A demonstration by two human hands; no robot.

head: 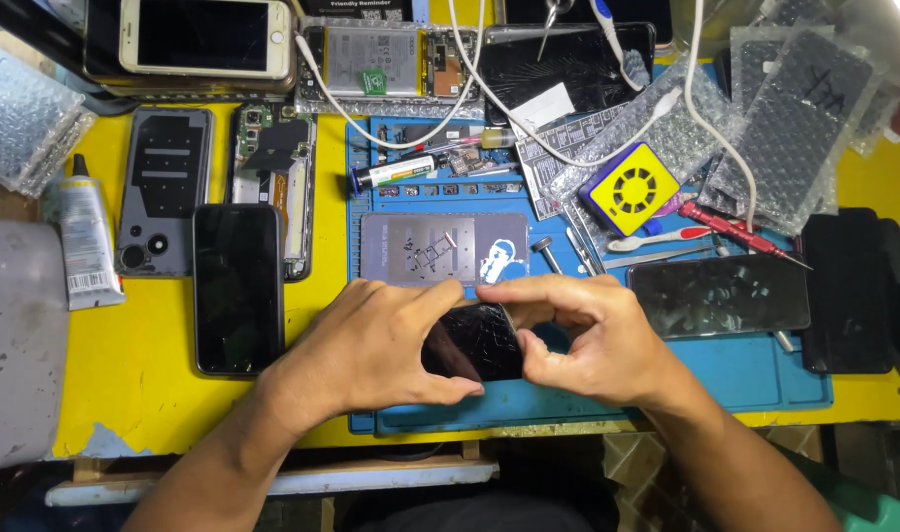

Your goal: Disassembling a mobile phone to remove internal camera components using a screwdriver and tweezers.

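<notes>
Both my hands hold a black phone (474, 342) with a cracked screen, just above the front of the blue work mat (745, 379). My left hand (371, 350) covers its left end, thumb under the lower edge and forefinger along the top. My right hand (578, 335) pinches the phone's upper right corner between thumb and forefinger, the other fingers curled below. Only the middle of the screen shows between my hands.
A grey metal plate (420, 248) lies behind the phone. Another black phone (237, 288) and two opened phone bodies (164, 187) lie left on the yellow table; a further phone (718, 296) lies right. Screwdrivers, a glue tube (87, 241), a yellow fan, cables and bubble bags crowd the back.
</notes>
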